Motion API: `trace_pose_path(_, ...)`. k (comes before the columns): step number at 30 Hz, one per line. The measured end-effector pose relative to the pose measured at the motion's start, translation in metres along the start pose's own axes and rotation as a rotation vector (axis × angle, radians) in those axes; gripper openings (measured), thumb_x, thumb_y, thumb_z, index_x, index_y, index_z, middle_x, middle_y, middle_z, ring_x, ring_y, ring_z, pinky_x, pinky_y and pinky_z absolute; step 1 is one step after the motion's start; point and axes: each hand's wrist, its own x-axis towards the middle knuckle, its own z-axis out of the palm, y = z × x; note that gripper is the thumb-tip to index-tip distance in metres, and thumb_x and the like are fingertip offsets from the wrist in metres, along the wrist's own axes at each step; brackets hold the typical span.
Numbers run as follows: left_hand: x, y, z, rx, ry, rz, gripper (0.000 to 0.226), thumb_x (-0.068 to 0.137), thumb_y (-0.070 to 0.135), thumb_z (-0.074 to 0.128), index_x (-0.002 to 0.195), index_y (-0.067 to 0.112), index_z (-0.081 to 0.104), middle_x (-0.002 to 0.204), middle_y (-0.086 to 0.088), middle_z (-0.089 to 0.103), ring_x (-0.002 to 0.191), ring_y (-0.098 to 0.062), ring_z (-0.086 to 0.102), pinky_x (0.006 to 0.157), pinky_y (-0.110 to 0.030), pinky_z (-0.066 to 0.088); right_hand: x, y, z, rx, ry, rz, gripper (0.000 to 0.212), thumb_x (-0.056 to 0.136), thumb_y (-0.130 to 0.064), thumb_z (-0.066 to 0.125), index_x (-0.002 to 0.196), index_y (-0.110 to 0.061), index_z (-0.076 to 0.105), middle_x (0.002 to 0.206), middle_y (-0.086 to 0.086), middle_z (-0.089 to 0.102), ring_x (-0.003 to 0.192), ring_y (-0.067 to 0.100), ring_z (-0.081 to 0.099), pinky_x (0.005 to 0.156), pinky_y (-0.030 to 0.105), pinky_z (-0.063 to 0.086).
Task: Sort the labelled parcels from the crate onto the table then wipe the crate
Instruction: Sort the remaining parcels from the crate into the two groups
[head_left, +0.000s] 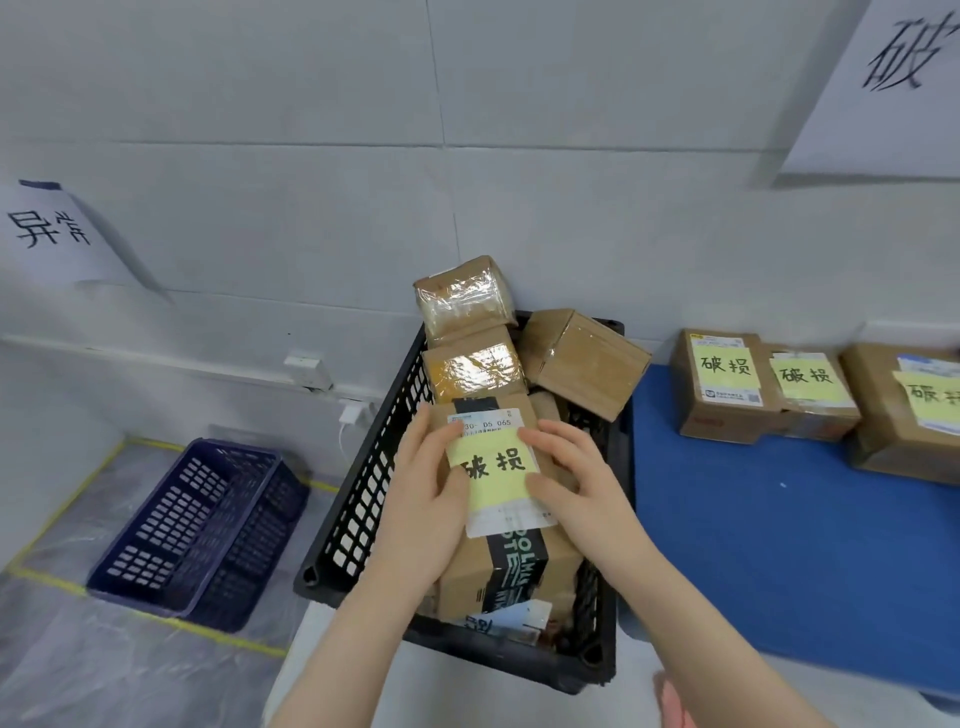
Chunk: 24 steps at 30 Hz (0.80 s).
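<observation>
In the head view, a brown cardboard parcel with black tape and a yellow label (493, 467) was found atop the load in the black lattice plastic crate (363, 493), long axis running near to far. It was gripped between the left hand (431, 493) and the right hand (576, 483), fingers curled on its sides. The blue table (779, 545) lay rightward, nearer the right hand.

Your rightmost parcel (909, 415) runs off frame, the wall sign (883, 88) is cropped, and the shipping label (506, 517) print is unreadable.
</observation>
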Motion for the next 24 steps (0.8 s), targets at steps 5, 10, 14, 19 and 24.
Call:
trace_pose_path(5, -0.002, 0.007, -0.003, 0.345, -0.103, 0.036, 0.05, 0.097, 0.027, 0.043, 0.146, 0.03, 0.035, 0.156, 0.017, 0.021, 0.134, -0.006, 0.034, 0.103, -0.031, 0.043, -0.004, -0.004, -0.002, -0.014, -0.126, -0.007, 0.053, 0.093, -0.002, 0.051, 0.141, -0.024, 0.047, 0.144, -0.026, 0.031, 0.122, -0.027, 0.029, 0.085, 0.004, 0.041)
trace_pose_path(10, -0.009, 0.009, -0.004, 0.347, -0.084, 0.054, 0.051, 0.092, 0.028, 0.048, 0.142, 0.036, 0.038, 0.152, 0.026, 0.023, 0.125, 0.001, 0.038, 0.084, -0.023, 0.048, -0.008, -0.005, -0.006, -0.134, -0.164, -0.057, 0.05, 0.092, -0.004, 0.052, 0.138, -0.024, 0.05, 0.143, -0.023, 0.035, 0.124, -0.021, 0.03, 0.086, 0.003, 0.039)
trace_pose_path(14, -0.016, 0.009, 0.003, 0.369, -0.032, 0.106, 0.052, 0.088, 0.036, 0.044, 0.14, 0.038, 0.039, 0.149, 0.03, 0.024, 0.126, 0.003, 0.038, 0.08, -0.02, 0.046, -0.014, -0.009, -0.007, -0.149, -0.116, -0.075, 0.052, 0.089, -0.002, 0.053, 0.137, -0.022, 0.052, 0.141, -0.022, 0.036, 0.121, -0.02, 0.034, 0.086, 0.008, 0.044)
trace_pose_path(19, -0.029, 0.027, 0.005, 0.371, 0.077, 0.249, 0.063, 0.076, 0.049, 0.032, 0.136, 0.035, 0.046, 0.149, 0.029, 0.027, 0.133, 0.006, 0.031, 0.082, -0.019, 0.046, -0.031, -0.028, -0.013, -0.156, -0.025, -0.205, 0.053, 0.09, -0.001, 0.053, 0.139, -0.02, 0.05, 0.144, -0.021, 0.033, 0.127, -0.012, 0.035, 0.086, 0.011, 0.047)
trace_pose_path(24, -0.024, 0.08, 0.021, 0.346, 0.108, 0.447, 0.061, 0.078, 0.047, 0.034, 0.135, 0.034, 0.049, 0.15, 0.028, 0.029, 0.138, -0.005, 0.033, 0.091, -0.029, 0.045, -0.051, -0.056, -0.062, -0.1, 0.112, -0.314, 0.053, 0.088, 0.001, 0.054, 0.137, -0.02, 0.053, 0.144, -0.021, 0.036, 0.128, 0.0, 0.043, 0.077, 0.014, 0.049)
